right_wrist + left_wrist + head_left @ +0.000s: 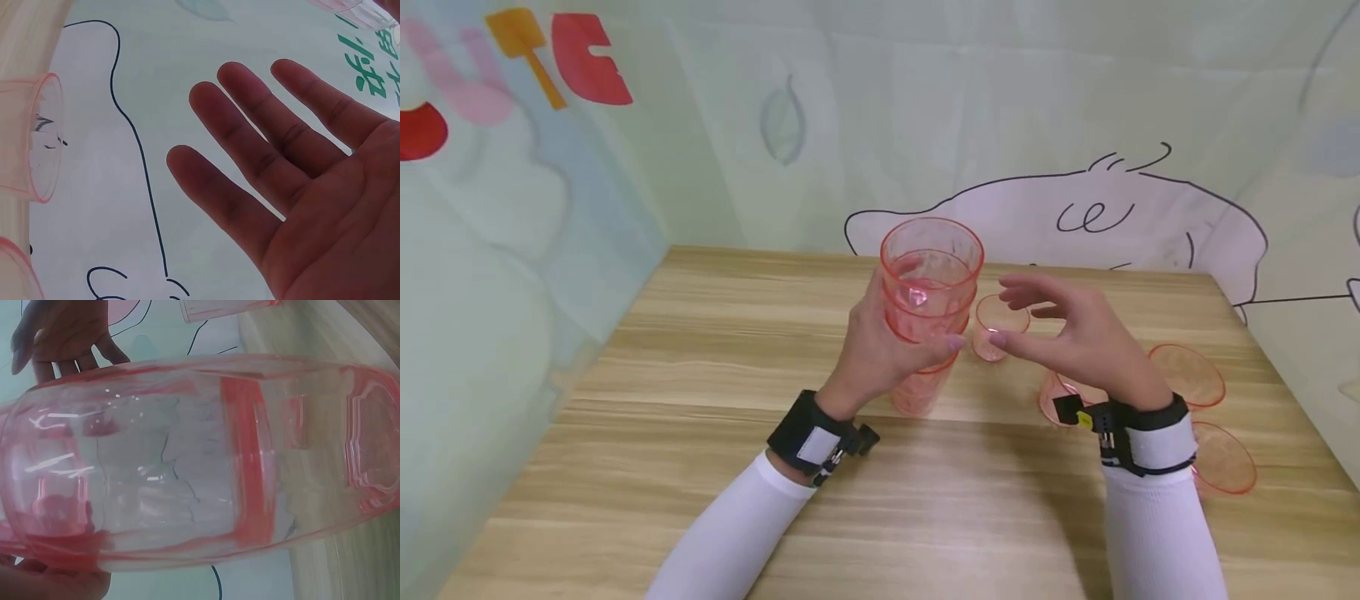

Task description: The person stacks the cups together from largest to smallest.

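Left hand (880, 350) grips the cup stack (928, 308), fingers curled round it, stack held upright above the tabletop (700, 433). Just right of the stack: a small cup (1000, 327) standing on the tabletop. Right hand (1075, 337) beside the stack, fingers spread, holding nothing. Further right, three cups (1195, 379) on the tabletop.

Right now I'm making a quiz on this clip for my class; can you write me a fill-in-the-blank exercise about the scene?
1. The left hand holds a stack of pink cups above the ____ table.
2. The right hand is ____, with its fingers spread, and holds nothing.
3. The small single cup behind the hands stands ____ on the table.

Missing words: wooden; open; upright
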The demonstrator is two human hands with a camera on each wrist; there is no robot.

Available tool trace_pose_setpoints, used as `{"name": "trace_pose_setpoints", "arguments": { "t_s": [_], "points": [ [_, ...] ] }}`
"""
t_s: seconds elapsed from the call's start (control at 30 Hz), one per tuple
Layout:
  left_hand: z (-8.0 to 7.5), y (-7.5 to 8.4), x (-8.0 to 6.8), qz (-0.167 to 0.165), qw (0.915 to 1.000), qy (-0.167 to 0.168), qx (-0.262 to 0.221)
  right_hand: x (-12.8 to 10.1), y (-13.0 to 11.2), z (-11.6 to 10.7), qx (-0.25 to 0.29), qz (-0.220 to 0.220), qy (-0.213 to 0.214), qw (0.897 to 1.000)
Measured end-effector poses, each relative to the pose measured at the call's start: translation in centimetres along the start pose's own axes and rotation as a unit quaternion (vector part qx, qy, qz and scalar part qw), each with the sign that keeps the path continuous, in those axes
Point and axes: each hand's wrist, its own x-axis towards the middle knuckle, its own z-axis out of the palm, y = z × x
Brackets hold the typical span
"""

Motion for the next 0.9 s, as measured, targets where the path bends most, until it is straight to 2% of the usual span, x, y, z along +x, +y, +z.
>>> {"name": "trace_pose_setpoints", "arguments": {
  "t_s": [0.3, 0.47, 0.9],
  "points": [
    [-0.2, -0.2, 0.1, 0.024, 0.9995, 0.007, 0.019, -1.2, 0.4, -0.3, -0.017, 0.025, 0.002, 1.000],
    [-0.3, -0.6, 0.2, 0.042, 0.9985, 0.012, 0.033, -1.7, 1.0, -0.6, -0.036, 0.024, -0.002, 0.999],
    [-0.8, -0.8, 0.1, 0.039, 0.9984, 0.002, 0.042, -2.6, 1.9, -0.9, -0.074, 0.037, -0.003, 0.997]
  ]
}}
